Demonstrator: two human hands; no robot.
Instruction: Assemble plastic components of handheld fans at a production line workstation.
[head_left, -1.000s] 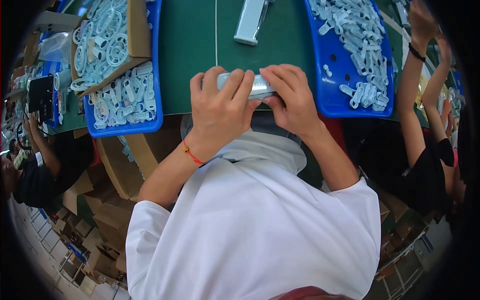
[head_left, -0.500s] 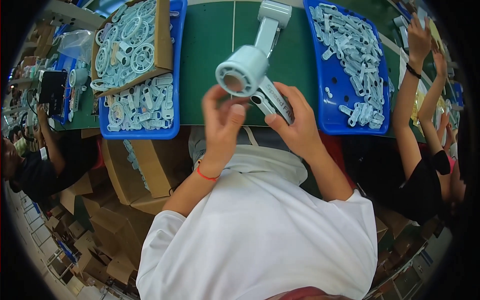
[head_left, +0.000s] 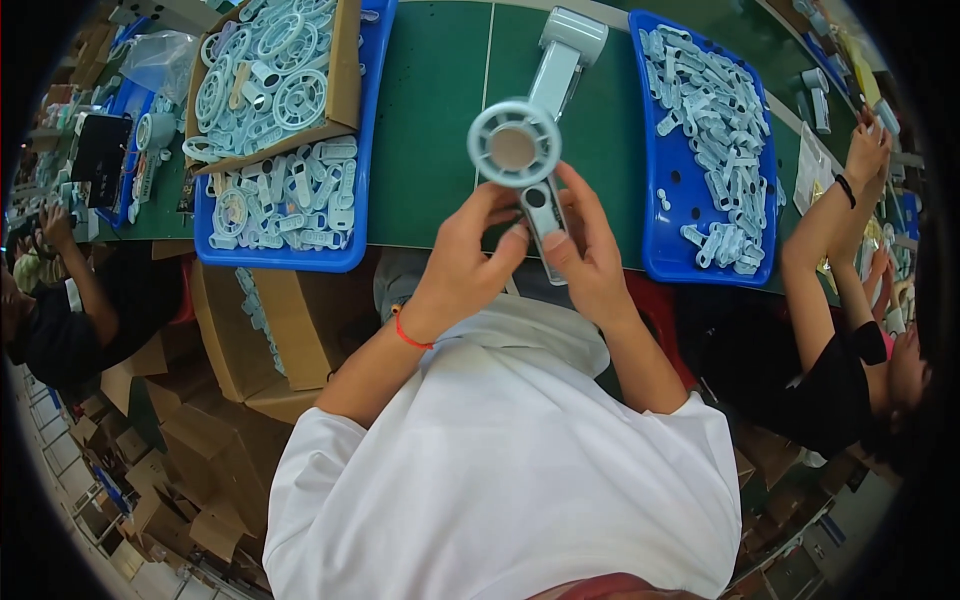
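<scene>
A pale blue handheld fan [head_left: 538, 215] is between my hands, its round slotted head facing up toward me and its handle pointing down toward my body. My right hand [head_left: 592, 262] grips the handle from the right, thumb lying on its front. From the other side my left hand [head_left: 468, 258] closes on the handle just below the head, its fingers partly hidden behind it. Beyond the held fan, a second pale blue fan [head_left: 556, 80] lies on the green table.
At left, a blue tray [head_left: 367, 190] holds pale plastic parts beneath a cardboard box [head_left: 345, 65] of rings and strips. Another blue tray [head_left: 655, 225] at right carries many handle-shaped pieces. Co-workers sit on both sides, and a person's arms [head_left: 815, 270] reach over the table at right.
The fan has turned from its slanted pose to show its round face and handle front. My left hand has moved from beside the head onto the handle.
</scene>
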